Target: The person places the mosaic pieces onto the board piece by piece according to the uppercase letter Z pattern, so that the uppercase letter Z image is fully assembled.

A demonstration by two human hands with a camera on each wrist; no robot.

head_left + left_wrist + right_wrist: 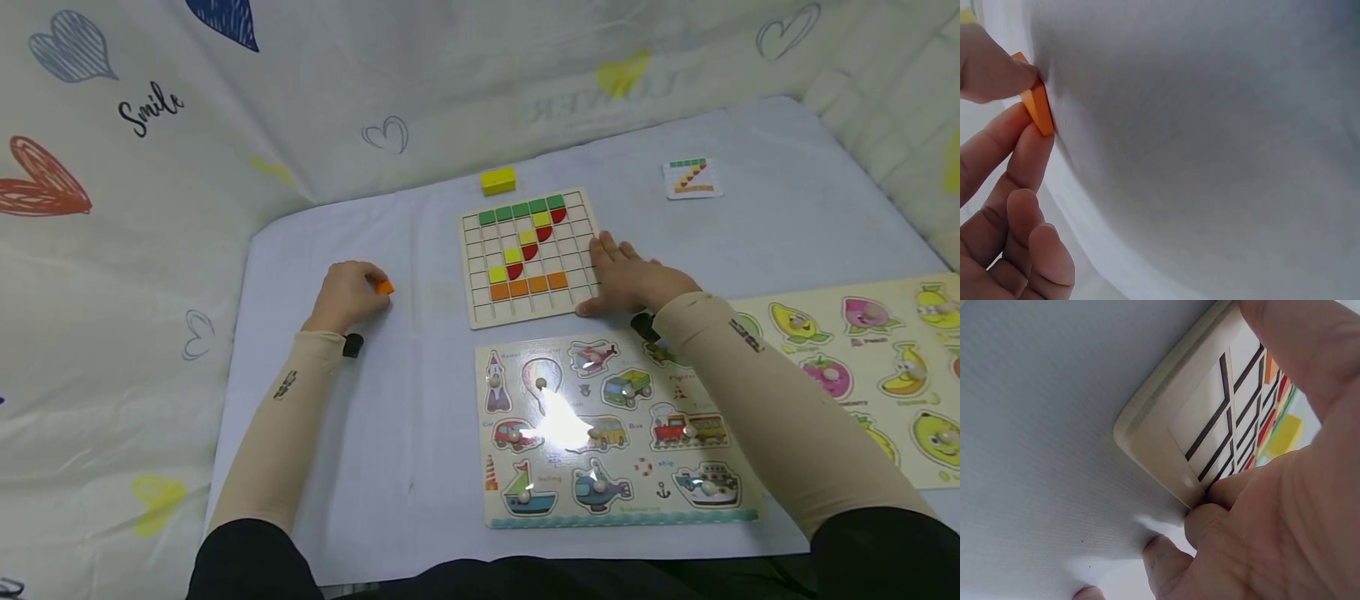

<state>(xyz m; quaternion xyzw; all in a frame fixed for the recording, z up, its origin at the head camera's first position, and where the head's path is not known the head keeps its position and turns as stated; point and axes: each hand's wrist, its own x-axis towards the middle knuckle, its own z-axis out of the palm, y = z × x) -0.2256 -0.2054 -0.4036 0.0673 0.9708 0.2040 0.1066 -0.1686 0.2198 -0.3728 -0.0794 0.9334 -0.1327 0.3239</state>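
Left of the grid board, my left hand [347,293] pinches a small orange block [1040,107] between thumb and fingertips, just at the cloth. The wooden grid board [525,312] lies flat, bearing a green row at the top, a slanting line of yellow squares and red quarter-round pieces, and an orange row below. My right hand [630,275] rests against the board's right side with its fingers extended. In the right wrist view its thumb [1304,344] touches the board's edge and fingertips meet the neighbouring side.
Behind the board sits a yellow block [498,181]. A small pattern card [693,178] showing a similar Z shape lies at the back right. Nearer me are a vehicle knob puzzle [555,521] and, to the right, a fruit puzzle [855,367], partly under my right forearm.
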